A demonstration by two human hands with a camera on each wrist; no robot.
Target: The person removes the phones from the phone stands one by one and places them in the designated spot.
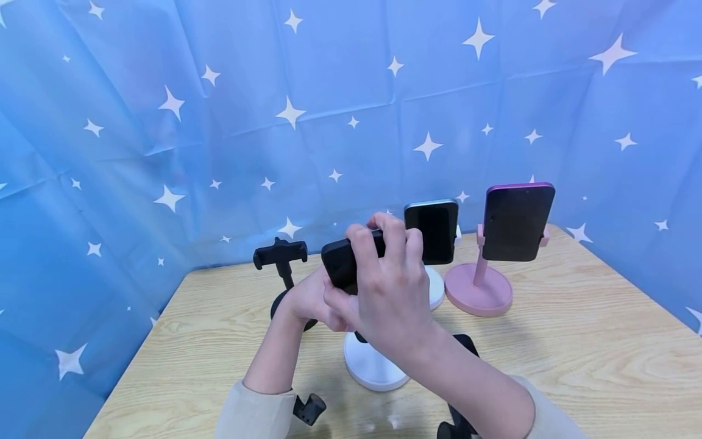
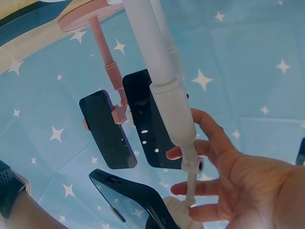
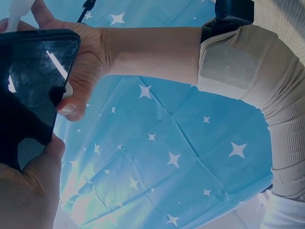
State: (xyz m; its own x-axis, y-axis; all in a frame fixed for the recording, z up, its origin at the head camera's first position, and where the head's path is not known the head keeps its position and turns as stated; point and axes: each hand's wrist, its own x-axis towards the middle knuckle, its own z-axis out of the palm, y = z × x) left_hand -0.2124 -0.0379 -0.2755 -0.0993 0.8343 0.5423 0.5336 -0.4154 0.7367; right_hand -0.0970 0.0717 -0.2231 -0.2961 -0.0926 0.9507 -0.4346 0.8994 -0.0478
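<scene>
My right hand (image 1: 389, 292) grips a black-cased phone (image 1: 340, 265), fingers over its upper edge and thumb on the near side. In the right wrist view the phone's glossy face (image 3: 33, 71) shows, with the right thumb along its lower edge. My left hand (image 1: 315, 299) holds a white phone stand by its slim upper neck, just below the holder; in the left wrist view its fingers (image 2: 205, 188) curl about that neck, beside the stand's ribbed collar (image 2: 174, 112). The phone is right at the holder, which it largely hides. The stand's round white base (image 1: 375, 366) is on the table.
Behind are a black stand with a bare clamp (image 1: 280, 251), a blue-edged phone (image 1: 433, 228) above a white base (image 1: 437, 286), and a purple-edged phone (image 1: 518, 222) on a pink stand (image 1: 478, 289). A dark flat object (image 1: 466, 344) is partly behind the right forearm. A starry blue curtain (image 1: 340, 146) backs the table.
</scene>
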